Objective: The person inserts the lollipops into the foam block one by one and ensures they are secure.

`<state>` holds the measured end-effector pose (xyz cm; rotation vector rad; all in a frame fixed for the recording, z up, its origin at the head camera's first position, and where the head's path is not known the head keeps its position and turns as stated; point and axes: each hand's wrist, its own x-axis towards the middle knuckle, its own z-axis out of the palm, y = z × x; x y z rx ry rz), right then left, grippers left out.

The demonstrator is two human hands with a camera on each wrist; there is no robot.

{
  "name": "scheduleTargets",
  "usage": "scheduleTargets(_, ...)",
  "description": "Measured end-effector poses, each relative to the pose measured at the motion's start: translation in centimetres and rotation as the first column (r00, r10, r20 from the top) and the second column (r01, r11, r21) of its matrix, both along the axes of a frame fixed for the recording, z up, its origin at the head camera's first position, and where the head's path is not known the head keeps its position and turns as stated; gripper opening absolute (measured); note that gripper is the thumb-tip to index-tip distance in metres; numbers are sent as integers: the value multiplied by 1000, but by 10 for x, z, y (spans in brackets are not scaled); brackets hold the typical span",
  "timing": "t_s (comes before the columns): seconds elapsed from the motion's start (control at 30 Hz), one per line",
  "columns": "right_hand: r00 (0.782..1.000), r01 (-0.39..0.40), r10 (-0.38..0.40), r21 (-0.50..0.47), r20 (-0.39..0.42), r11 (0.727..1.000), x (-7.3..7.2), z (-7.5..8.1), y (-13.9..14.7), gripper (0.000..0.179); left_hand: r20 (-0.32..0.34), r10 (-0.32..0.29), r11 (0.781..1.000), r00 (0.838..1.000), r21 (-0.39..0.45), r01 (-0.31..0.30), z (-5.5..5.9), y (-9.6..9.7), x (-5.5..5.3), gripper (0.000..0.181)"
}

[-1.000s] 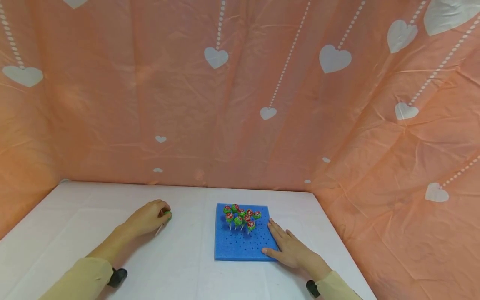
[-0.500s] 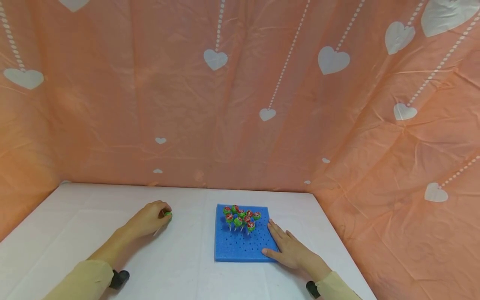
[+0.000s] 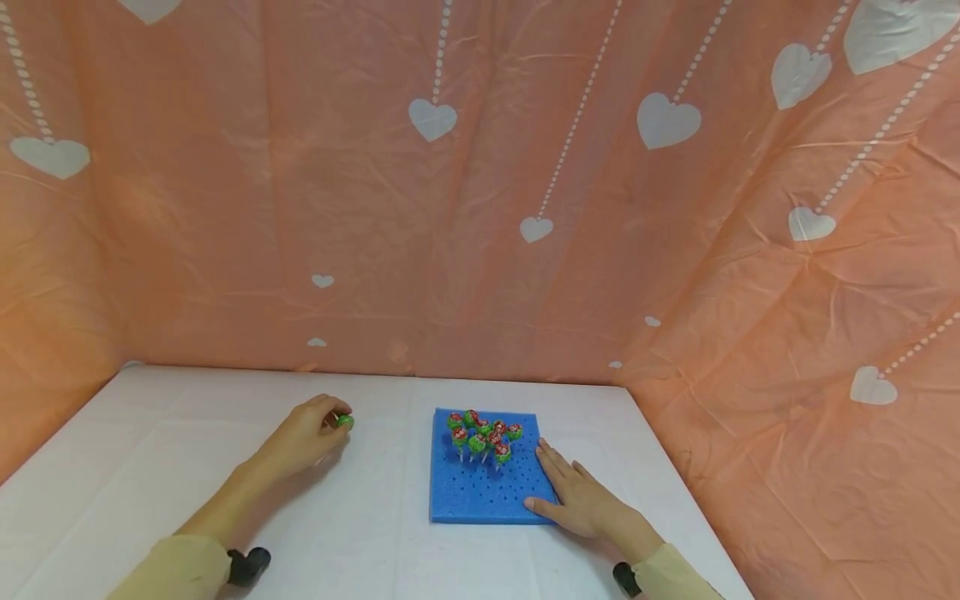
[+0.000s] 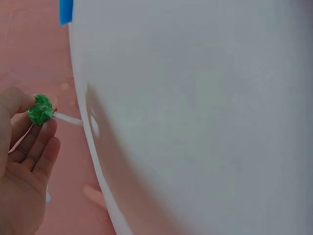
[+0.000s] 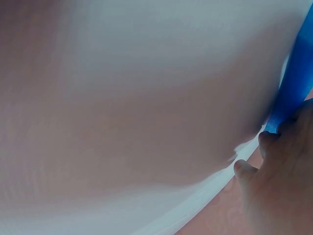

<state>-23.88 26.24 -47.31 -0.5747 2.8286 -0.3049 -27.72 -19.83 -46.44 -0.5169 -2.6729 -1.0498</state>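
On the left of the table my left hand (image 3: 306, 433) pinches a lollipop (image 4: 40, 110) by its green-wrapped head. In the left wrist view its white stick (image 4: 68, 119) points away from the fingers, above the white cloth. A blue foam board (image 3: 468, 498) dotted with small holes lies right of the middle. Several lollipops (image 3: 477, 444) in red and green wrappers stand on their sticks in its back half. My right hand (image 3: 588, 500) rests along the board's right edge, fingers stretched out and thumb on the board's front right corner.
A white cloth covers the table (image 3: 360, 525). An orange curtain (image 3: 480, 292) printed with white hearts rises behind the table and along both sides. Each wrist wears a black device, such as the left wrist camera (image 3: 249, 567).
My left hand has shifted slightly right with the lollipop and turned, so the stick no longer shows in the head view. The right hand and the board have stayed put.
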Motion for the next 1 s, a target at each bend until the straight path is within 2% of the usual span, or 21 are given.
scheduleTargets(0.37,1000,-4,4,-1,-1,1000,0,-1,1,96,-61,66,996,996,71,-62,4,18,6,21)
scheduleTargets(0.6,1000,-2,2,-4,5,1000,1,1,0,95,-170,51,986,984,163,-23,10,34,12,22)
scheduleTargets(0.8,1000,-1,1,-5,3,1000,1,2,-1,96,-192,41,980,981,198,-2,12,50,15,22)
scheduleTargets(1.0,1000,1,-1,-6,4,1000,1,2,-1,96,-169,44,973,985,229,-4,13,67,19,24)
